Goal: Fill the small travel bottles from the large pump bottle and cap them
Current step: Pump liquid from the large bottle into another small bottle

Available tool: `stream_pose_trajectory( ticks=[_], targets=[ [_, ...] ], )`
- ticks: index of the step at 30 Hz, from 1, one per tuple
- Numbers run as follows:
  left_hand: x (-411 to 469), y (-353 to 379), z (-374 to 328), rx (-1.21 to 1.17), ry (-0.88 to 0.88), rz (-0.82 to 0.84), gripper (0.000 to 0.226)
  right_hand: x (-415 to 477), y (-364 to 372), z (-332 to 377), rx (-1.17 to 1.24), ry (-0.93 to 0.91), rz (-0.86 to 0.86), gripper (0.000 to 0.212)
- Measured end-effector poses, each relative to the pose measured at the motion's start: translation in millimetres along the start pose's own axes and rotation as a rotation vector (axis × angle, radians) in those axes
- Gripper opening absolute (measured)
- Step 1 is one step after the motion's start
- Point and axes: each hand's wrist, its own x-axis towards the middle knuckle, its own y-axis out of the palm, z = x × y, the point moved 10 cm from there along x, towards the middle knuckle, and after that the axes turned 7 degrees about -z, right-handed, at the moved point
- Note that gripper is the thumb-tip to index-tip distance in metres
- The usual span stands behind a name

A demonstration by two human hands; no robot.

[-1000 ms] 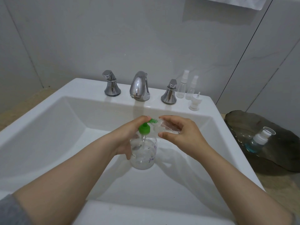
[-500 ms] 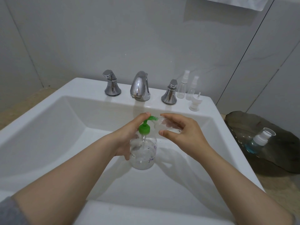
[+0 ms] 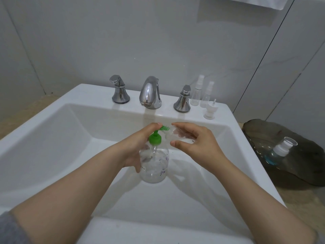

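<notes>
A clear pump bottle (image 3: 154, 164) with a green pump head (image 3: 155, 138) stands in the white sink basin (image 3: 52, 141). My left hand (image 3: 139, 147) grips its shoulder, a finger lying on top of the pump. My right hand (image 3: 195, 143) holds a small clear travel bottle (image 3: 173, 135) tilted sideways, its mouth at the green nozzle. Two capped clear spray bottles (image 3: 202, 93) stand on the sink ledge at the back right, with a loose white spray cap (image 3: 210, 110) in front of them.
A chrome tap (image 3: 150, 93) and two chrome handles (image 3: 119, 89) line the back ledge. To the right of the sink, a dark glass tray (image 3: 302, 171) holds a blue-tinted bottle with a white cap (image 3: 279, 150). Grey tiled walls close in behind.
The pump head has risen a little under my left finger. My right hand keeps the small bottle at the nozzle, shifted very slightly.
</notes>
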Motion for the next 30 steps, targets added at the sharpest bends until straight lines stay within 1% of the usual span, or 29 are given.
stream_pose_trajectory(
  ticks=[2,4,10,12,14,15,18,19,28,30],
  targets=[
    [2,-1,1,-0.016,0.0,0.0,0.054,0,2,-2,0.0,0.015,0.021,0.046],
    [4,-2,1,-0.03,-0.005,-0.004,0.041,-1,3,-4,0.0,0.033,0.036,0.045],
    [5,-1,4,-0.045,-0.02,-0.009,0.043,-2,2,-2,-0.007,0.035,0.038,0.043],
    [6,-1,5,-0.039,-0.031,-0.004,0.046,-2,3,-1,-0.01,0.033,0.041,0.043],
    [6,0,6,-0.033,-0.037,0.007,0.054,-2,3,-2,-0.004,0.034,0.042,0.043],
    [6,1,7,-0.027,-0.039,0.017,0.061,-2,3,-2,0.001,0.035,0.042,0.044],
    [3,3,7,0.013,-0.049,0.047,0.093,-1,1,-1,0.011,0.028,0.024,0.045],
    [1,4,7,0.021,-0.052,0.053,0.099,-1,0,-1,0.013,0.024,0.015,0.045],
    [-6,6,3,0.045,-0.031,0.048,0.107,0,-2,1,-0.001,-0.004,-0.008,0.047],
    [-8,5,1,0.033,-0.015,0.04,0.102,-1,-2,1,0.003,-0.002,-0.008,0.047]
  ],
)
